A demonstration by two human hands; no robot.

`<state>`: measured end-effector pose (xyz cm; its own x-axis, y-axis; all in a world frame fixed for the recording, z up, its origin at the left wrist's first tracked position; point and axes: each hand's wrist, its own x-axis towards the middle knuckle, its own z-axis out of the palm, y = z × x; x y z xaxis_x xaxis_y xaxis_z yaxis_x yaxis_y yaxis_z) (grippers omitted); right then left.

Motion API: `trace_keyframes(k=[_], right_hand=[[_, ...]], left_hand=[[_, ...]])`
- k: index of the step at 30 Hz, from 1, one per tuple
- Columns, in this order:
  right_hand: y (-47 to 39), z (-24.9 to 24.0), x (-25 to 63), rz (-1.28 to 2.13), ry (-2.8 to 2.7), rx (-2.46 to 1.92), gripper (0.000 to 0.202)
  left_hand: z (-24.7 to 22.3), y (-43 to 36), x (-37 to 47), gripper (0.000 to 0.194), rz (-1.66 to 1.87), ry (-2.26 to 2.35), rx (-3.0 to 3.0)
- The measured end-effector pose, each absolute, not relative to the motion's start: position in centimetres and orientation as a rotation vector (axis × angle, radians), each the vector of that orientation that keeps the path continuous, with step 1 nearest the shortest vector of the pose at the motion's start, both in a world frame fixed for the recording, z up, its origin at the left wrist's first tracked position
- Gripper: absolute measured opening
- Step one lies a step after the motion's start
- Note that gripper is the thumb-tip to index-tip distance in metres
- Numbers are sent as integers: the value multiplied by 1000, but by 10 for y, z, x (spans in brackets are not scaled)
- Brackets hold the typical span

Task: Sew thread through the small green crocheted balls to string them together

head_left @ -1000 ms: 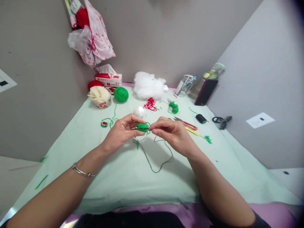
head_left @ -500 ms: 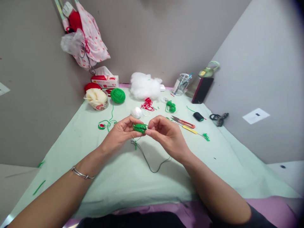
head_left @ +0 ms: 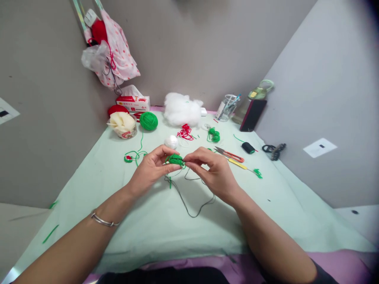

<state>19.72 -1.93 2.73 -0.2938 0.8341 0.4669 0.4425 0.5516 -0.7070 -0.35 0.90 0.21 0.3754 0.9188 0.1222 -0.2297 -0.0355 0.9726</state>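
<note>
Between the thumb and fingers of my left hand (head_left: 158,161) is a small, rounded green crocheted piece (head_left: 175,159) with a dark line across it. At its right end, my right hand (head_left: 207,165) is closed in a pinch, fingertips close against the piece. Something thin and dark shows at those fingertips, too small to make out. A long dark thread (head_left: 189,215) trails from around the hands in loose loops over the cloth below. Behind my left hand lies a white ball of yarn (head_left: 171,141).
Right of my hands lie orange-handled thread snips (head_left: 232,154), a yellow-handled crochet hook (head_left: 237,163) and a black thread spool (head_left: 248,148). White stuffing (head_left: 182,110), a green yarn ball (head_left: 148,121), a glass jar (head_left: 226,108) and a phone (head_left: 253,115) stand behind. A small red-and-green piece (head_left: 128,158) lies left.
My right fingertips have drawn together into a tighter pinch at the piece's right end. The piece has turned slightly, and another loop of dark thread shows below my right hand.
</note>
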Motion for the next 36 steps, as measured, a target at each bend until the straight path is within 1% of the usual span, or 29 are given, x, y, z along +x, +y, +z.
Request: trace_keyframes(k=[4,9,13,15,16,18,22,24,28,32,36], right_hand=[[-18,28,200,575,-1986,-1088,15],[-18,35,206,687,-2021,-1151,19],[-17,33,204,822,-1964,-1209,11],[-15,30,200,920,-1893,-1186,4],[-14,28,198,972,-1849,-1161,4],[-10,23,195,1080,-1759,-1115,12],[-4,17,196,1238,-1640,-1110,26],[-3,17,198,1194,-1645,-1114,28],[-7,22,197,953,-1718,-1083,22],[-12,23,190,781,-1794,-1037,16],[-9,30,200,721,-1793,-1001,21]], left_hand=[[1,8,-2,26,1074,793,1321],[1,7,-2,26,1064,819,1346],[1,5,0,23,1064,855,1401],[0,4,0,20,1055,853,1440],[-1,4,0,19,1053,844,1459],[-2,5,1,18,1068,830,1481],[-1,6,0,22,1123,821,1466],[0,5,-1,23,1132,821,1458],[2,4,-2,18,1121,862,1523],[-1,3,0,16,1091,853,1581],[-3,5,0,17,1070,890,1577]])
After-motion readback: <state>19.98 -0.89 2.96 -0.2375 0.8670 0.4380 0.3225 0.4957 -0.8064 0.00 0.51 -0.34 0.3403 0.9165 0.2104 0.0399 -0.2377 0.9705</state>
